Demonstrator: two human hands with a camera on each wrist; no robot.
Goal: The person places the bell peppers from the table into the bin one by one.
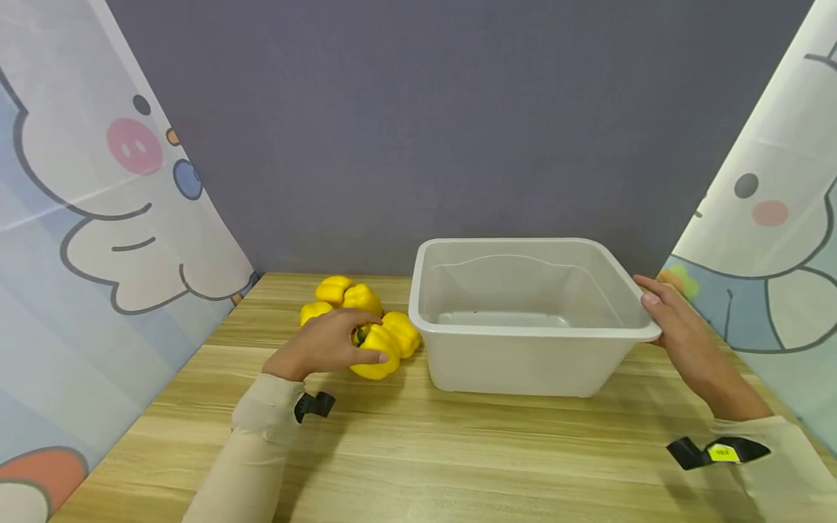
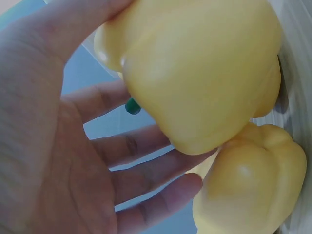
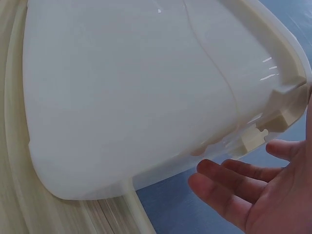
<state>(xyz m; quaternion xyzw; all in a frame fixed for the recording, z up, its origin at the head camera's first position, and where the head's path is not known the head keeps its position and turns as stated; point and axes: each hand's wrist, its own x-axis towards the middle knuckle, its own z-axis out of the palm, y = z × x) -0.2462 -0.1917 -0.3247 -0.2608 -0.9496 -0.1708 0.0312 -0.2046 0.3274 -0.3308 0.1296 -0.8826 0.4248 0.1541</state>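
Observation:
Several yellow bell peppers lie clustered on the table left of a white plastic bin (image 1: 510, 363). My left hand (image 1: 330, 340) has its thumb and fingers around the front bell pepper (image 1: 379, 357), whose green stem faces the palm. In the left wrist view the thumb lies along one side of that bell pepper (image 2: 204, 73) and the spread fingers reach behind it. Another bell pepper (image 2: 253, 180) sits below the fingertips. My right hand (image 1: 676, 334) holds the bin's right rim, thumb at the top edge. In the right wrist view its fingers (image 3: 229, 183) sit beneath the rim, beside the wall.
Further bell peppers (image 1: 362, 298) stand behind the left hand, and one more pepper (image 1: 402, 333) is close to the bin's left wall. A grey panel (image 1: 458, 131) rises behind the wooden table (image 1: 458, 450). Cartoon-printed sheets (image 1: 85, 218) flank both sides.

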